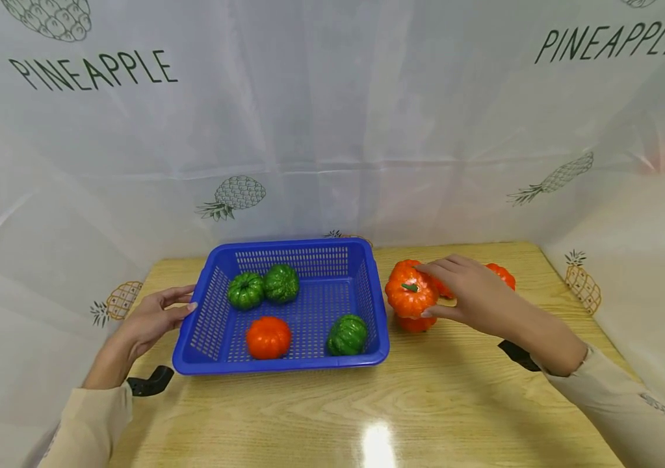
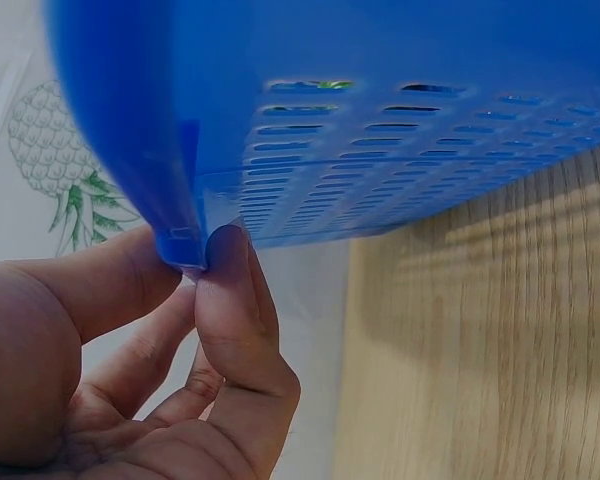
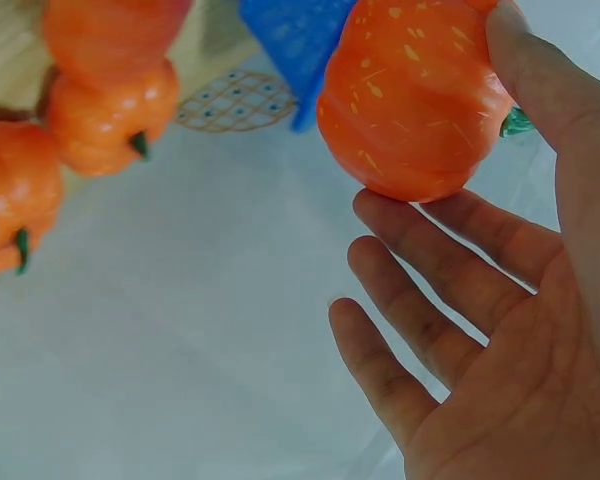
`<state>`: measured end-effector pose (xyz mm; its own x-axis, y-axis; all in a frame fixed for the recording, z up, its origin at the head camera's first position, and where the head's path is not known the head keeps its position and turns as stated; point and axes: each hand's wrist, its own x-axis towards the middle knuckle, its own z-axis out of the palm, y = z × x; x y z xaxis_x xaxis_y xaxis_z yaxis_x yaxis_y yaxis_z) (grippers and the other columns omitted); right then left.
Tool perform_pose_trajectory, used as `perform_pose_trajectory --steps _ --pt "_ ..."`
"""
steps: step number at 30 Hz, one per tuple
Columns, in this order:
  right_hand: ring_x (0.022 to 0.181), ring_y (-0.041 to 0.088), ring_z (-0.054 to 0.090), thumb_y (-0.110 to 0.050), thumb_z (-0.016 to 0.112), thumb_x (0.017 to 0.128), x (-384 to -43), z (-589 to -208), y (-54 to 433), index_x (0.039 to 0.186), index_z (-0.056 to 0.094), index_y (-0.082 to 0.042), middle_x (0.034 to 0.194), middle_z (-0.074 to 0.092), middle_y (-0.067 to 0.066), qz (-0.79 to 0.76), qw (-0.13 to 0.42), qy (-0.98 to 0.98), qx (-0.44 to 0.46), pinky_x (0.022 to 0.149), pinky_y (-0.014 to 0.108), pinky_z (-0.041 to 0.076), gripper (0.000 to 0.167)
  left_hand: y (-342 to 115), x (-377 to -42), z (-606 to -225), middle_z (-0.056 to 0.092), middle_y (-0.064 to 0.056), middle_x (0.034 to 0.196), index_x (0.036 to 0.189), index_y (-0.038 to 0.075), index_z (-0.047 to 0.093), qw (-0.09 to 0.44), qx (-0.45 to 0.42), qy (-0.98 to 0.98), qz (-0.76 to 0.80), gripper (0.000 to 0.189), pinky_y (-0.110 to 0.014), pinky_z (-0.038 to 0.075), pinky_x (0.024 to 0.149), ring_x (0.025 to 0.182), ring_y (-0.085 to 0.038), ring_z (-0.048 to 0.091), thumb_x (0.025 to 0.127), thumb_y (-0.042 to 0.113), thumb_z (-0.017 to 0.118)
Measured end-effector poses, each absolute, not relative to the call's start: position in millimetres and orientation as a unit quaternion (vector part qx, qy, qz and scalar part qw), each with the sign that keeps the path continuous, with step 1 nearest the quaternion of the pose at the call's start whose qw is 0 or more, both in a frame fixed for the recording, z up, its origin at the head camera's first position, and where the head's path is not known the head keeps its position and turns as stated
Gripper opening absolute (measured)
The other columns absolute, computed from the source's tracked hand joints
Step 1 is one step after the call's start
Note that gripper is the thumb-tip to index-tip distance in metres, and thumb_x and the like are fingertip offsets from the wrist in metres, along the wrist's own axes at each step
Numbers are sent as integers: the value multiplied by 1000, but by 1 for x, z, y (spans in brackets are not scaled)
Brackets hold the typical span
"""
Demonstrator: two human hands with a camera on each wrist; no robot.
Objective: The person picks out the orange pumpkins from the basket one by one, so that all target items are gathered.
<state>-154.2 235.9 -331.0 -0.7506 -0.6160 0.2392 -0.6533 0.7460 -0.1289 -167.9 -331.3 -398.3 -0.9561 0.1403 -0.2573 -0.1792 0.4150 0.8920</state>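
Observation:
In the head view my left hand [image 1: 153,318] pinches the left rim of a blue plastic basket [image 1: 279,365]; the left wrist view has thumb and forefinger on either side of that rim. Inside lie an orange pumpkin [image 1: 268,337] and three green pumpkins, two [image 1: 246,290] [image 1: 281,283] together at the back left and one [image 1: 347,335] at the front right. Right of the basket, my right hand [image 1: 472,292] holds an orange pumpkin [image 3: 420,100] with a green stem between thumb and fingers, raised above other orange pumpkins [image 1: 417,324].
More orange pumpkins [image 1: 500,275] lie on the wooden table [image 1: 320,416] behind and under my right hand. A white sheet with pineapple prints [image 1: 309,130] hangs behind the table and along both sides.

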Motion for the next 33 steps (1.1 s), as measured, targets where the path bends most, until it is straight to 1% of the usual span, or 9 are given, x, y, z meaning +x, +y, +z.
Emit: perform_pose_trajectory --steps 5,9,12,14,17,20,24,27,33 --pt "118 40 65 -32 94 81 -150 -340 254 138 66 0 129 72 16 105 102 -936 319 98 60 54 71 -332 -169 -399 33 -38 155 164 -9 23 150 -11 823 548 65 -24 59 86 95 -2 68 111 12 55" --pt "113 40 66 -30 94 80 -147 -347 269 136 66 3 125 72 17 103 107 -941 305 95 60 54 71 -331 -169 -400 33 -37 153 164 -9 24 148 -13 821 552 65 -23 59 84 94 -2 67 111 11 55" --pt "106 36 65 -30 95 79 -147 -352 279 135 67 4 118 72 15 103 112 -941 303 89 57 55 70 -331 -169 -400 34 -36 153 164 -9 24 147 -14 820 552 65 -23 59 85 94 -2 67 111 11 55" --pt "105 35 64 -29 95 78 -146 -357 286 134 67 3 115 72 13 105 119 -939 305 87 56 55 70 -331 -169 -400 34 -36 153 164 -9 24 147 -14 820 552 65 -24 59 85 94 -2 67 111 11 55" --pt "107 37 65 -27 95 78 -145 -364 294 134 67 3 116 72 14 108 118 -940 301 89 59 55 70 -332 -170 -400 34 -36 153 164 -9 24 146 -13 820 553 65 -24 59 85 93 -2 67 111 11 55" --pt "113 44 65 -29 94 80 -143 -369 300 134 66 3 123 71 21 109 107 -946 286 93 64 53 69 -332 -170 -400 34 -36 153 164 -9 24 146 -13 821 552 64 -24 59 84 93 -3 67 111 11 55" --pt "116 48 65 -31 93 81 -139 -376 308 136 65 4 128 69 25 117 99 -952 265 94 67 52 71 -332 -170 -400 33 -37 154 164 -8 23 149 -13 823 548 64 -24 59 84 94 -3 67 112 12 54" --pt "115 49 65 -30 94 80 -138 -382 313 136 65 5 128 69 26 123 102 -953 258 94 67 52 73 -332 -170 -400 33 -37 155 165 -8 23 151 -12 824 546 64 -24 59 85 95 -3 67 112 12 54" --pt "110 48 67 -30 94 80 -138 -391 321 135 64 6 122 71 26 127 96 -956 247 91 66 54 73 -332 -169 -399 34 -36 154 165 -8 23 149 -12 824 546 64 -24 60 86 95 -2 67 112 12 54"
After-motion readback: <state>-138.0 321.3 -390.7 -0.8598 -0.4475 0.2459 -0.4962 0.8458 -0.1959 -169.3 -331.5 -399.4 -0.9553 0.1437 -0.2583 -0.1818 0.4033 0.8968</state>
